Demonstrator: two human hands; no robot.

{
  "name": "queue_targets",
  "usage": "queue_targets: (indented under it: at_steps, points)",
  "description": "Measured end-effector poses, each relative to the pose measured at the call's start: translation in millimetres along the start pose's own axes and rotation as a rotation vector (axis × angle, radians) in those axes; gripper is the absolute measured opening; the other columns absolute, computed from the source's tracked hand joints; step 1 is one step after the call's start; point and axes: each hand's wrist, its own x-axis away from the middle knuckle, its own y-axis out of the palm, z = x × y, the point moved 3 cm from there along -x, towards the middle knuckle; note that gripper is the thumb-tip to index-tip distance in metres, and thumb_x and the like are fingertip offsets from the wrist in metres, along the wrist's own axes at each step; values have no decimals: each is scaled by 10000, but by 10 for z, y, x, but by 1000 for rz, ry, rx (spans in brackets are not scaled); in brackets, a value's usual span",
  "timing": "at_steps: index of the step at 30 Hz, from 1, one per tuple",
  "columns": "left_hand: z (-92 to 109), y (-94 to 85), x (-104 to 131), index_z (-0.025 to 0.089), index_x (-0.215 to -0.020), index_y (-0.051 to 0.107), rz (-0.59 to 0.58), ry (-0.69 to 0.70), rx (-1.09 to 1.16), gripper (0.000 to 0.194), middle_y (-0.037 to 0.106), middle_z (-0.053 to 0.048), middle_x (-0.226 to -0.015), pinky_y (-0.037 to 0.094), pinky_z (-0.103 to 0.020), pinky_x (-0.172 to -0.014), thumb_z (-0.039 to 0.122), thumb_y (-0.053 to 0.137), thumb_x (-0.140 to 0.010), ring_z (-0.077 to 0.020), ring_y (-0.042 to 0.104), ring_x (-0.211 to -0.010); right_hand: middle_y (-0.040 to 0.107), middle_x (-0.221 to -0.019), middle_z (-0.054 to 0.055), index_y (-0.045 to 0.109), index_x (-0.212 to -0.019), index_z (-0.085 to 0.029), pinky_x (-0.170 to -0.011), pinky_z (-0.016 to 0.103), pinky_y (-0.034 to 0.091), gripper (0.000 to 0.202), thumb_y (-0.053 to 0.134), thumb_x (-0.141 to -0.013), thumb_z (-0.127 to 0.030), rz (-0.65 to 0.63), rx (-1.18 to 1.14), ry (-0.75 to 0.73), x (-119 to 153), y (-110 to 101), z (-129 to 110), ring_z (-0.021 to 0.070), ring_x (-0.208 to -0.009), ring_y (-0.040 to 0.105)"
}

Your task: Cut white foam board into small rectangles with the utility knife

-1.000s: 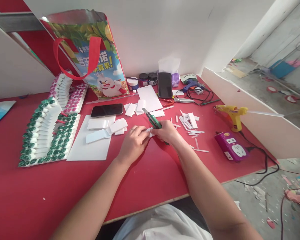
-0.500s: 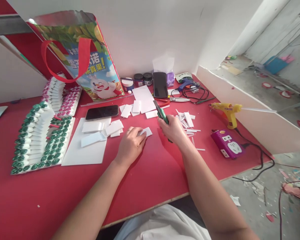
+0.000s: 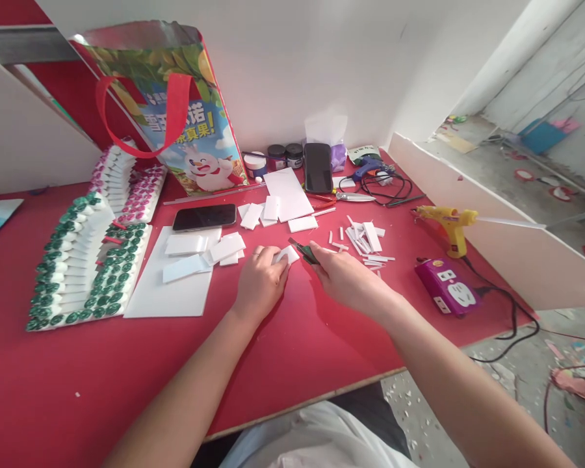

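Observation:
On the red table (image 3: pixel 283 351), my left hand (image 3: pixel 260 276) presses its fingertips on a small white piece (image 3: pixel 288 254). My right hand (image 3: pixel 338 273) is closed around a green cutter knife (image 3: pixel 306 251), whose blade points left, close to the right edge of that piece. Whether blade and piece touch cannot be made out. Other white pieces (image 3: pixel 225 247) overlap on a larger white sheet (image 3: pixel 170 300) to the left. Narrow white strips and offcuts (image 3: pixel 365 237) lie beyond my right hand.
A black phone (image 3: pixel 205 218), a printed bag (image 3: pixel 175 110) and a green-and-white decorated model (image 3: pixel 95 273) stand or lie left. Scissors (image 3: pixel 355 197) are at the back. A yellow glue gun (image 3: pixel 451 227) and a purple power socket (image 3: pixel 447 286) sit at the right.
My right hand has turned the knife and brought its blade down and left, beside the small white piece. My left hand still presses the piece. The view has shifted slightly.

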Motion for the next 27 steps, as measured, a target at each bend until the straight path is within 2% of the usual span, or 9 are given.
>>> queue_targets:
  at_steps: [3, 10, 14, 19, 24, 27]
  points:
    - [-2, 0, 1, 175, -891, 700, 4, 1, -7, 278, 666, -110, -935, 476, -366, -733, 216, 455, -1015, -224, 537, -823, 721, -949, 131, 512, -1280, -122, -582, 276, 286, 337, 378, -972, -95, -16, 54, -11, -37, 7, -14, 228, -830, 648]
    - [-17, 18, 9, 171, -914, 704, -19, -8, -10, 273, 670, -121, -970, 483, -369, -756, 223, 456, -1015, -235, 543, -854, 719, -992, 150, 480, -1335, -99, -585, 291, 308, 368, 358, -989, -120, -48, 120, -10, -59, 29, -81, 252, -859, 668]
    - [-19, 33, 17, 169, -957, 696, -16, -6, -7, 231, 664, -116, -970, 476, -363, -747, 215, 475, -1004, -230, 531, -830, 715, -1010, 169, 439, -1375, -72, -588, 299, 327, 418, 373, -962, -64, -81, 209, 19, -38, 22, -173, 270, -891, 686]
    - [-19, 55, 23, 177, -945, 681, -19, -20, -4, 238, 644, -107, -945, 466, -361, -749, 207, 453, -1007, -226, 525, -825, 710, -1013, 184, 444, -1361, -45, -593, 295, 358, 458, 397, -908, 5, -128, 313, 34, -28, 3, -265, 273, -914, 699]
    - [-22, 58, 21, 178, -953, 685, -30, -27, 17, 242, 619, -100, -910, 460, -359, -752, 221, 454, -1013, -227, 516, -825, 712, -1013, 176, 488, -1296, -53, -609, 299, 388, 414, 409, -894, 9, -107, 346, 8, -21, 24, -245, 275, -903, 710]
    - [-22, 48, 20, 179, -931, 689, -27, -13, 18, 269, 617, -100, -902, 464, -361, -748, 223, 440, -1020, -223, 506, -811, 710, -1004, 187, 457, -1326, -41, -613, 303, 408, 431, 406, -900, 0, -106, 376, 7, -2, 50, -231, 289, -920, 717]
